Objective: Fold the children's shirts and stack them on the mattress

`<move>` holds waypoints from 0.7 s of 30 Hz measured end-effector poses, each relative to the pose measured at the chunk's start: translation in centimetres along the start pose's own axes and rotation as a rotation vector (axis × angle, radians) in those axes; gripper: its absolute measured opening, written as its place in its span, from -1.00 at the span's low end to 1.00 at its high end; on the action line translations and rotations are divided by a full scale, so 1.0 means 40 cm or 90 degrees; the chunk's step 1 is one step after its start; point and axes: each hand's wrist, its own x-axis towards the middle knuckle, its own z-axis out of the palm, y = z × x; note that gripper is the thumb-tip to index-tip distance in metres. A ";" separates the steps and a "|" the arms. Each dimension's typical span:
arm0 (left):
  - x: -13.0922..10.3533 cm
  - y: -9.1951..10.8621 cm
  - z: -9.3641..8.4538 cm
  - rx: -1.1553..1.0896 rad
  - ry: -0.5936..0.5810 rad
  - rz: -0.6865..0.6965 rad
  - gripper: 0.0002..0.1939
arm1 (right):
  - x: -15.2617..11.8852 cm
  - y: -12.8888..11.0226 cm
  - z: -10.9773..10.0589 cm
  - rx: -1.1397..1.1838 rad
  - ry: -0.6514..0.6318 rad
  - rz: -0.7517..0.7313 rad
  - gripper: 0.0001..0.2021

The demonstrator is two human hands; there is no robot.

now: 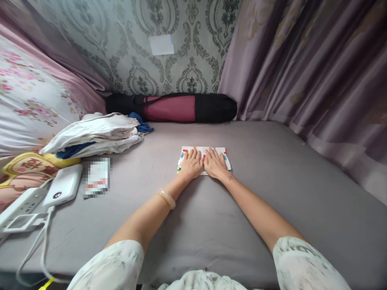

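A small folded cloth [227, 164], white with colourful patches, lies flat on the grey bed sheet [199, 217]. My left hand [191, 163] rests palm down on its left half, fingers stretched out. On the right half lies my right hand [215, 162], also flat with its fingers spread. The two hands are side by side, thumbs close together near the cloth's middle. Much of the cloth is hidden under them. Neither hand grips anything.
At the left are a pile of clothes [102, 131], a blurred packet [97, 177], a white power bank [65, 185] and a power strip [22, 205] with cables. A black and maroon long bag [171, 108] lies along the wall. Curtains [302, 68] hang at the right.
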 end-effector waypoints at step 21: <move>0.019 -0.028 -0.012 -0.027 0.002 -0.117 -0.42 | 0.025 -0.041 -0.006 0.059 -0.035 -0.031 -0.45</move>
